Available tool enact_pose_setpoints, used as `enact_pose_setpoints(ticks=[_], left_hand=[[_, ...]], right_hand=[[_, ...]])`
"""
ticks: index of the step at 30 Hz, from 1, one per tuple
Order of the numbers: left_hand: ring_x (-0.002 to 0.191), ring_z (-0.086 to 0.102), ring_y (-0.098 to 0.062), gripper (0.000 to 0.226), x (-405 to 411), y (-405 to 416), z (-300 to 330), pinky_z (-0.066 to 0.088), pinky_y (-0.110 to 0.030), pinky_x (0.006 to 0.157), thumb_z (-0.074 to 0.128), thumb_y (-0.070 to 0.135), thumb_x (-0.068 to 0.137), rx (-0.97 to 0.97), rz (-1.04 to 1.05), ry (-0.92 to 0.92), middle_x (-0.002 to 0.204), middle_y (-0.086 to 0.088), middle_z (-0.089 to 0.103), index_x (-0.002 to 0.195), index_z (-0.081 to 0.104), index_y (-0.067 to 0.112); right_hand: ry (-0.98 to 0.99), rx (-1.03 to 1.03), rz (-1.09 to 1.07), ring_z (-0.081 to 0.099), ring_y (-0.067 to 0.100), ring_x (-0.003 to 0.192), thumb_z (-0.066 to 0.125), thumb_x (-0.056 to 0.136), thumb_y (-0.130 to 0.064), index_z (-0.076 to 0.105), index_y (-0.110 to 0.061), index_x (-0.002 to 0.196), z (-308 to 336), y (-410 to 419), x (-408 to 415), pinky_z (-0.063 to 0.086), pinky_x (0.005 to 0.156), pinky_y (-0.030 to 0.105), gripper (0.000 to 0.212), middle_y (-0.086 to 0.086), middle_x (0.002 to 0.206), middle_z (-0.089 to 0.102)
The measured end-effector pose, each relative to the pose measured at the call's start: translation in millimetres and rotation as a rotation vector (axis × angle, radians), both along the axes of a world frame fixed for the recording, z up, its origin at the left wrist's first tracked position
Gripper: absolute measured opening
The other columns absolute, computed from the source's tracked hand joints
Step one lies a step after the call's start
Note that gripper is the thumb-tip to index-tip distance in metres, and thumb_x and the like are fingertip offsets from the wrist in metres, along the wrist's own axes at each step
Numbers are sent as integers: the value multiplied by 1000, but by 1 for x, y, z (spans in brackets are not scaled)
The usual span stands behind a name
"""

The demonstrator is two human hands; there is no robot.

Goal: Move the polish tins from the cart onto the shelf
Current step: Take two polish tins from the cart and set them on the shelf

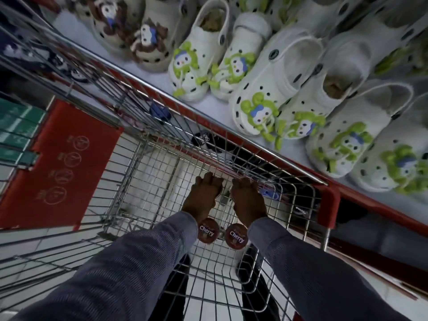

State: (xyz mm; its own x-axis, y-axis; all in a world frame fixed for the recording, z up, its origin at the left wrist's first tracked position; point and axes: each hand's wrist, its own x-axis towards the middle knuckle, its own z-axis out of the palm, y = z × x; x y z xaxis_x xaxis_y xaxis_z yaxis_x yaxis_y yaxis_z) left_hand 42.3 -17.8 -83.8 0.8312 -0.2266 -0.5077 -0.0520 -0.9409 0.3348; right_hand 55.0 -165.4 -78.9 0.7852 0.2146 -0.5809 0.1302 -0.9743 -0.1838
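Wire cart [129, 179] holds 2 polish tins [208, 230] marked "Cherry", side by side on its floor, near the wrists. Both arms reach down inside; left hand [203, 195] & right hand [247, 200] curl fingers-down. Grip on anything: can't tell. Shelf [208, 112] w/ white clogs [266, 89] sits alongside.

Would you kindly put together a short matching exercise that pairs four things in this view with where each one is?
Things:
1. Cherry polish tins
2. White clogs
3. Red panel
4. Both hands, left hand and right hand

Places:
A. On the white shelf, upper right
B. Low in the cart, between the wrists
C. Reaching into the far end of the basket
D. At the cart's left side

Pairs: 1-B, 2-A, 3-D, 4-C
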Motion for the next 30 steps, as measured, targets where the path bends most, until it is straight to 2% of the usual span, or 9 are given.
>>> enact_pose_setpoints(ticks=[2,5,8,11,18,20,23,27,30], left_hand=[[115,45,-37,73,-2,4,26,50,-47,84,67,2,76,-25,64,-17,138,-11,40,141,36,20],[118,47,-37,76,-3,14,77,50,-50,90,72,16,74,-60,157,-41,138,-8,44,140,35,19],[115,50,-36,74,-5,26,137,52,-48,88,72,29,69,-46,190,-104,135,-6,49,135,40,20],[110,54,-33,74,-7,38,209,54,-45,86,66,42,59,-78,217,-184,127,-3,56,129,47,25],[107,62,-29,75,11,48,388,55,-39,88,67,49,56,-144,185,-488,117,-4,65,124,56,20],[107,61,-23,78,20,43,431,56,-40,86,68,54,53,-142,172,-551,117,2,63,125,53,28],[102,63,-17,76,35,33,483,58,-38,82,71,55,54,-139,124,-663,116,9,62,124,51,34],[103,64,-12,77,58,16,534,59,-36,82,70,58,54,-178,70,-787,118,13,62,126,48,41],[103,66,-14,81,82,1,560,59,-36,85,71,56,56,-204,71,-816,121,8,65,130,47,34]], right_hand=[[-4,54,-57,35,45,133,62,79,1,31,-11,143,25,2,2,53,91,52,71,19,144,37],[-31,141,-130,39,41,131,70,74,-6,36,-13,141,79,2,5,52,93,49,76,14,139,46],[-101,208,-105,48,34,125,76,67,-19,48,-17,129,140,-2,9,52,93,44,68,9,132,53],[-145,297,-84,50,33,122,79,65,-25,49,-16,131,209,-6,14,48,97,45,73,9,132,53],[-425,441,-85,57,24,107,78,58,-39,59,-23,117,387,-11,29,52,88,43,64,2,115,55],[-480,439,-72,59,20,102,76,51,-45,58,-28,118,432,-15,35,54,85,40,71,-3,113,53],[-596,431,-76,60,16,95,78,46,-43,59,-33,110,486,-25,43,56,77,37,68,-8,106,53],[-708,473,-115,58,14,105,80,50,-40,54,-32,126,536,-42,54,53,88,32,80,-7,116,55],[-781,489,-159,55,14,114,82,53,-42,51,-27,132,558,-57,71,49,96,31,86,-6,123,56]])
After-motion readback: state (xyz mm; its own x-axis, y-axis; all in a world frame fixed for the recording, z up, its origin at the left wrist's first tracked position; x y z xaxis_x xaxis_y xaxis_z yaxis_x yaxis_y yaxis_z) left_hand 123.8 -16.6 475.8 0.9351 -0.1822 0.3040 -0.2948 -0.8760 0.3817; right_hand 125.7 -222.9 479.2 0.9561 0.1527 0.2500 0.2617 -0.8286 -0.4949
